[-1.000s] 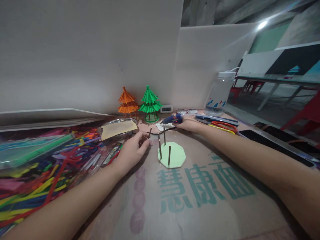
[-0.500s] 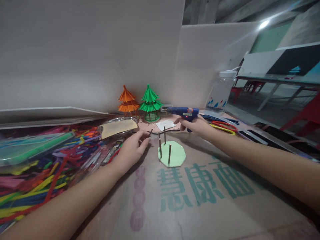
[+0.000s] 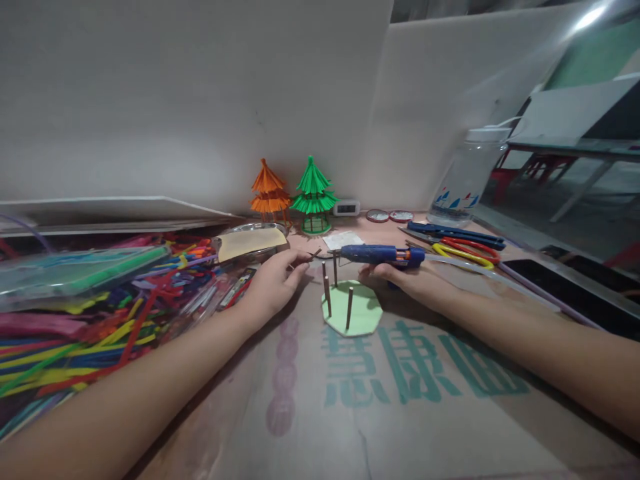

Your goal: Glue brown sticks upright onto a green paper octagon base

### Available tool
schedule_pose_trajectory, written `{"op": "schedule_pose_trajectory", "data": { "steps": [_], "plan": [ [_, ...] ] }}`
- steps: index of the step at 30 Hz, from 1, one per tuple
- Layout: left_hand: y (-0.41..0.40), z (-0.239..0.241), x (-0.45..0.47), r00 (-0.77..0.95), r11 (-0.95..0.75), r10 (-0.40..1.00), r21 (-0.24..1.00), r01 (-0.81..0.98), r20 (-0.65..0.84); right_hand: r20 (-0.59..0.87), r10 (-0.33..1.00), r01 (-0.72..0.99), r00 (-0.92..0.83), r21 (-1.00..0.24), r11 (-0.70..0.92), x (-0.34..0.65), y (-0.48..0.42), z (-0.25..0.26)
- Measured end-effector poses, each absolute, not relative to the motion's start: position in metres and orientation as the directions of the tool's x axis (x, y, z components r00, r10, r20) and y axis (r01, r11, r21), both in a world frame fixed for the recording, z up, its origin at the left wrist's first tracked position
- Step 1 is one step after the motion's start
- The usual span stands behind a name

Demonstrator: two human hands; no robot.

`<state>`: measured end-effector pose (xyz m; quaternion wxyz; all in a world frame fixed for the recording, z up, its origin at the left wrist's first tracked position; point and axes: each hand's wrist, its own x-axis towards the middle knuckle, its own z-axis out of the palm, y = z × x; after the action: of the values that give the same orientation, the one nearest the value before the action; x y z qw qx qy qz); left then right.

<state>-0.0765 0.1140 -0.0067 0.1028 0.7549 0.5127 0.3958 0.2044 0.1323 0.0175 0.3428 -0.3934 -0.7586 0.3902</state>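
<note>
My left hand [image 3: 280, 277] pinches a short brown stick [image 3: 315, 253] between thumb and fingertips. In my right hand [image 3: 400, 279] is a blue hot glue gun [image 3: 375, 253], its nozzle pointing left, close to the stick; I cannot tell whether they touch. Between and below the hands lies a pale green many-sided base [image 3: 363, 313] with several brown sticks standing upright on it. Behind it are an orange tiered-roof model [image 3: 270, 190] and a green tiered-roof model [image 3: 313, 193]. A white paper piece [image 3: 343, 240] lies beyond the nozzle.
Colourful pipe cleaners [image 3: 100, 347] and a clear plastic box [image 3: 85, 273] fill the left. A metal tray [image 3: 260, 230] bears yellowish card. To the right are scissors [image 3: 465, 250], a phone [image 3: 545, 283] and a clear bottle [image 3: 460, 177]. A small display [image 3: 346, 208] stands at the back.
The glue gun has swung down to level, its nozzle now near the stick in my left hand. The camera view has shifted slightly.
</note>
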Motion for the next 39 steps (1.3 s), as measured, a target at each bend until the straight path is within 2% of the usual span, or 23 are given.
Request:
{"op": "schedule_pose_trajectory", "data": {
  "steps": [3, 13, 19, 39],
  "plan": [
    [0.1145, -0.0078, -0.0765, 0.166, -0.468, 0.845, 0.552, 0.691, 0.508, 0.212, 0.899, 0.415, -0.384, -0.829, 0.373, 0.2015, 0.1284, 0.0220],
    [0.1136, -0.0079, -0.0766, 0.189, -0.486, 0.833, 0.523, 0.700, 0.520, 0.218, 0.881, 0.455, -0.420, -0.790, 0.412, 0.1988, 0.1284, 0.0225],
    [0.1116, -0.0057, -0.0756, 0.204, -0.496, 0.826, 0.506, 0.705, 0.526, 0.158, 0.906, 0.548, -0.392, -0.751, 0.368, 0.1998, 0.1309, 0.0218],
    [0.1146, -0.0098, -0.0779, 0.225, -0.531, 0.797, 0.472, 0.704, 0.561, 0.131, 0.929, 0.588, -0.345, -0.742, 0.323, 0.1975, 0.1301, 0.0234]
  ]
}}
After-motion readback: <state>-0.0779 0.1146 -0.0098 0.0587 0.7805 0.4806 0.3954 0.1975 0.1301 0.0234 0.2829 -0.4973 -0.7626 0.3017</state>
